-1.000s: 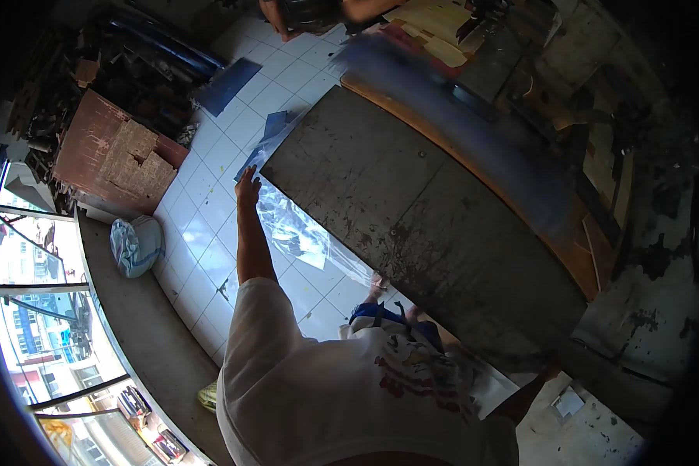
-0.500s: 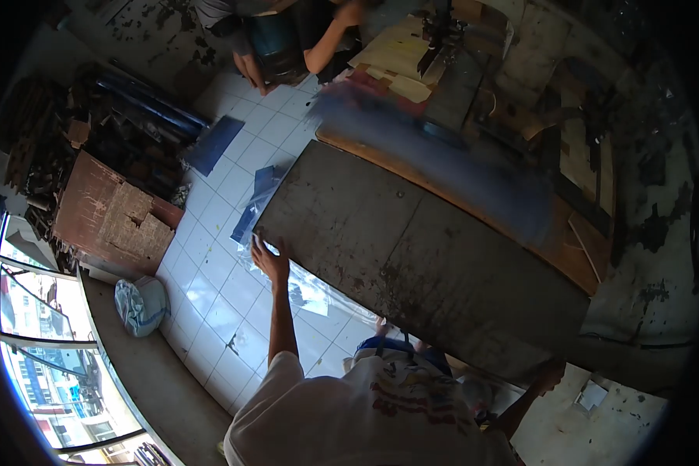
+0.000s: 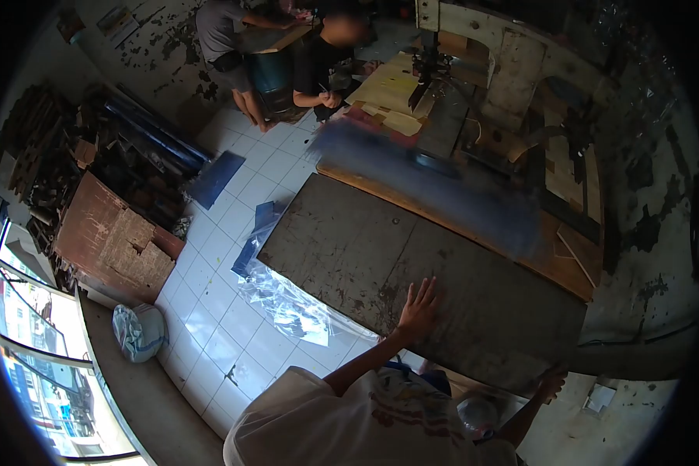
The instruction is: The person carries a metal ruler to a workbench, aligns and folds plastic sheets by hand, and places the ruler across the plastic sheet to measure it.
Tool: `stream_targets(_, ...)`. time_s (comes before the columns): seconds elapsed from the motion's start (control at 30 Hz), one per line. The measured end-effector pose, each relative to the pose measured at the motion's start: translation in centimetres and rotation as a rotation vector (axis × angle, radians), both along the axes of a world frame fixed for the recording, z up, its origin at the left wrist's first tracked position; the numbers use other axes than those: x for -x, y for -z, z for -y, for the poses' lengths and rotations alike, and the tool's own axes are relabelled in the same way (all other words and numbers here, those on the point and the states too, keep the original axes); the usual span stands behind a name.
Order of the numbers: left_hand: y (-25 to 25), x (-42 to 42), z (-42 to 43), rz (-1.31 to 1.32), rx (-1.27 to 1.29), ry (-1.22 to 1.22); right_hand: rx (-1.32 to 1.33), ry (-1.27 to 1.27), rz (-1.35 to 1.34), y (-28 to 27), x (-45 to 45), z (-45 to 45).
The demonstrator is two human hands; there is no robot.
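Observation:
A long dark board [image 3: 474,268], scuffed and lying flat, stretches across the middle of the head view. Over its near part is my left hand [image 3: 421,309], open, fingers spread and nothing in it; whether the palm touches the surface is hard to see. My right hand [image 3: 551,382] is at the board's near right corner, its fingers dim but apparently curled at the edge. Clear plastic sheeting [image 3: 287,303] hangs beside the board's left end, with a blue piece [image 3: 252,241] at its far side.
Behind the board, blurred blue material [image 3: 427,182] lies along a wooden table [image 3: 567,260] by a large machine [image 3: 512,66]. Two people [image 3: 224,46] are at the back. A white sack [image 3: 138,332] and brown panels [image 3: 113,237] stand left. A pale sheet [image 3: 598,427] is at the right.
My left hand has moved right, from the board's left corner to over its near middle. My right hand stays at the near right corner. The view has tilted up slightly.

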State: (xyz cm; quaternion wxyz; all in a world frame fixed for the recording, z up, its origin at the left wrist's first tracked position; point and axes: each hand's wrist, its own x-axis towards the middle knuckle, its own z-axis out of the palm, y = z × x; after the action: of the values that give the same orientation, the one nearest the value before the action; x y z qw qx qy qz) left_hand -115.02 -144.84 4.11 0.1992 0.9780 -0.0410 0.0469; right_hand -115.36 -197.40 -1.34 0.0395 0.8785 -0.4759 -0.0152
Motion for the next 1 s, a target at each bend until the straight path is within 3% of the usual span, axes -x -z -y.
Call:
stream_targets(0.27,0.3,-5.2,4.2,0.075,-0.156,0.004,-0.023,-0.015,0.045,0.0,0.1,0.1)
stream_targets(0.4,0.9,-7.4,4.6,-0.015,-0.334,-0.05,-0.34,-0.076,0.199,-6.0,0.5,-1.6)
stream_targets(0.57,1.6,-9.6,4.1,0.008,-0.249,-0.069,-0.445,-0.195,0.148,-4.4,1.1,2.0)
stream_targets(0.8,0.5,-1.5,12.5,0.022,-0.21,0.029,-0.69,-0.231,0.332,-3.2,0.9,5.1)
stream_targets(1.0,0.2,-0.6,14.4,0.026,-0.226,-0.018,-0.919,-0.332,0.414,-0.1,0.9,8.3)
